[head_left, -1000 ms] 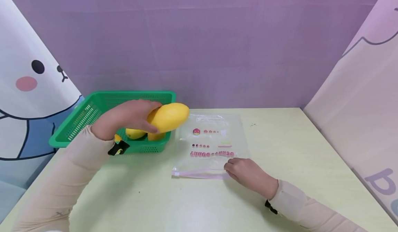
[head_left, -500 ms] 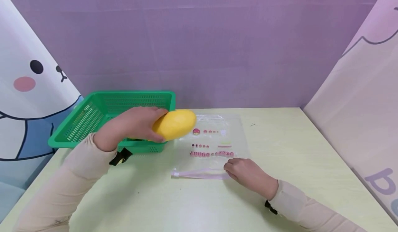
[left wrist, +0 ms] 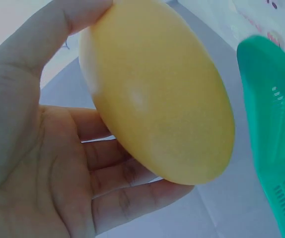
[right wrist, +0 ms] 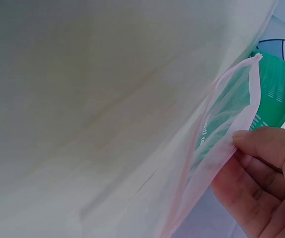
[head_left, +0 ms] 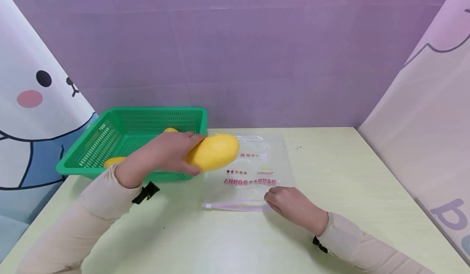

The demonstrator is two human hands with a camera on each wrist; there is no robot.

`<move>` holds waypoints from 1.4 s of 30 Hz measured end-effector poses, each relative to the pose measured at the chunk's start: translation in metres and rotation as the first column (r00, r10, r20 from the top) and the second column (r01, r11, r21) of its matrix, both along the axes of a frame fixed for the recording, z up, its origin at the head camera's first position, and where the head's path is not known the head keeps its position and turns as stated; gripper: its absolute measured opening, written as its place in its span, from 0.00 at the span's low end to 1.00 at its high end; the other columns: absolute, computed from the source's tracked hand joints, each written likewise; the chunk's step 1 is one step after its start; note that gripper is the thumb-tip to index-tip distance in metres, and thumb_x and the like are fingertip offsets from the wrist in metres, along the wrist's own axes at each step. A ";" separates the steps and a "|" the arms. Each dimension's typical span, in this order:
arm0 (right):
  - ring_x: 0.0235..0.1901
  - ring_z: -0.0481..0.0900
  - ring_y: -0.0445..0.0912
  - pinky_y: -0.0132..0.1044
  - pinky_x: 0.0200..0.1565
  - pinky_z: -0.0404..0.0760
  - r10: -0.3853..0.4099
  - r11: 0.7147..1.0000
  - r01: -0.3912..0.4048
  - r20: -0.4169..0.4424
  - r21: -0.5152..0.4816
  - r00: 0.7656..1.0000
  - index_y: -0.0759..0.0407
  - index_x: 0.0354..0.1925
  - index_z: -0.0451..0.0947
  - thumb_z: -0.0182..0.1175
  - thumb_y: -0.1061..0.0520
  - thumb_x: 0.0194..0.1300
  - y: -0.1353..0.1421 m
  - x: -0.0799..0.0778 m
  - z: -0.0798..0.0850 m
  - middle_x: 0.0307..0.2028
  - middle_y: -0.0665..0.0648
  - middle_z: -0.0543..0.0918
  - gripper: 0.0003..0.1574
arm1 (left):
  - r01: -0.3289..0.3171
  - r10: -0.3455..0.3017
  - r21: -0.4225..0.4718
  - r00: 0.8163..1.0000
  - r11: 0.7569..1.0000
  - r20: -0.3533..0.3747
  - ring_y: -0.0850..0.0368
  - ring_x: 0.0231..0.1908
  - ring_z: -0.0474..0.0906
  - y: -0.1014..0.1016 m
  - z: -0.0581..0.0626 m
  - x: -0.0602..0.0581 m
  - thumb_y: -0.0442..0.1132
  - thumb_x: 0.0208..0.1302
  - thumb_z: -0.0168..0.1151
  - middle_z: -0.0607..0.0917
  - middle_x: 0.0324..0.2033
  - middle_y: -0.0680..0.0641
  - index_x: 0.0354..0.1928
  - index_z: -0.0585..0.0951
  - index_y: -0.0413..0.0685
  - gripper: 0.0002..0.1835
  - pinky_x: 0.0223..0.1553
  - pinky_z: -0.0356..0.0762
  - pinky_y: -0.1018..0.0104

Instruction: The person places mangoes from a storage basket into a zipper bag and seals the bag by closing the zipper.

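My left hand (head_left: pixel 165 153) holds a smooth yellow mango (head_left: pixel 214 152) over the right end of the green basket, its far end overlapping the bag in the head view. In the left wrist view, thumb and fingers grip the mango (left wrist: pixel 157 94) from one side. A clear zip bag (head_left: pixel 242 194) with pink prints lies flat, its pink slider edge toward me. With its thumb and fingers, my right hand (head_left: pixel 291 204) pinches the bag's near right edge. The right wrist view has the bag's mouth (right wrist: pixel 249 109) lifted and parted at that pinch.
The green perforated basket (head_left: pixel 161 110) stands at the back left, beside the bag. Two more yellow fruits show in it, one at the front left (head_left: pixel 114 161) and one at the back (head_left: pixel 170 130). A purple cloth wall (head_left: pixel 235 53) closes off the table's far side.
My left hand has carried the mango rightward and slightly nearer, from over the basket toward the bag. The right hand keeps its place on the bag's edge.
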State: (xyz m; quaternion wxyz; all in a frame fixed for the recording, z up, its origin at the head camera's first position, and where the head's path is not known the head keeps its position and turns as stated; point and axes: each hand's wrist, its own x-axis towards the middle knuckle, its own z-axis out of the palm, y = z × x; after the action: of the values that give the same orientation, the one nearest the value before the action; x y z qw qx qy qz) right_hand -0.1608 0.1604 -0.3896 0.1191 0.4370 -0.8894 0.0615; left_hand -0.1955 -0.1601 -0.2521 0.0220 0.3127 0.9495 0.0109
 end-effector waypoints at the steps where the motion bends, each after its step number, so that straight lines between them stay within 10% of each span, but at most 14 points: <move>1: 0.20 0.69 0.36 0.24 0.22 0.68 0.000 1.000 0.000 -0.001 0.004 1.000 0.56 0.22 0.74 0.63 0.68 0.54 0.000 0.000 0.000 0.20 0.47 0.74 0.12 | 0.000 0.000 -0.003 1.000 1.000 0.000 0.58 0.31 0.71 0.001 -0.001 0.002 0.55 0.49 0.68 0.79 0.37 0.52 0.60 0.72 0.42 0.38 0.32 0.70 0.62; 42: 0.19 0.65 0.35 0.24 0.22 0.66 -0.002 1.000 0.002 0.018 -0.007 1.000 0.55 0.21 0.73 0.63 0.69 0.54 -0.001 -0.001 0.003 0.19 0.46 0.71 0.13 | 0.143 -0.142 0.012 0.988 0.990 -0.063 0.60 0.27 0.68 0.022 -0.031 0.043 0.55 0.46 0.69 0.79 0.31 0.51 0.55 0.74 0.38 0.37 0.24 0.66 0.70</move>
State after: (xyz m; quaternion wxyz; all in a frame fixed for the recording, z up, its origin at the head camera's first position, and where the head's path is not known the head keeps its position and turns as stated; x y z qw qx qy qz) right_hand -0.1615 0.1597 -0.3870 0.1127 0.4350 -0.8907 0.0685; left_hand -0.1521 -0.1380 -0.2833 -0.0090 0.3802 0.9248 0.0074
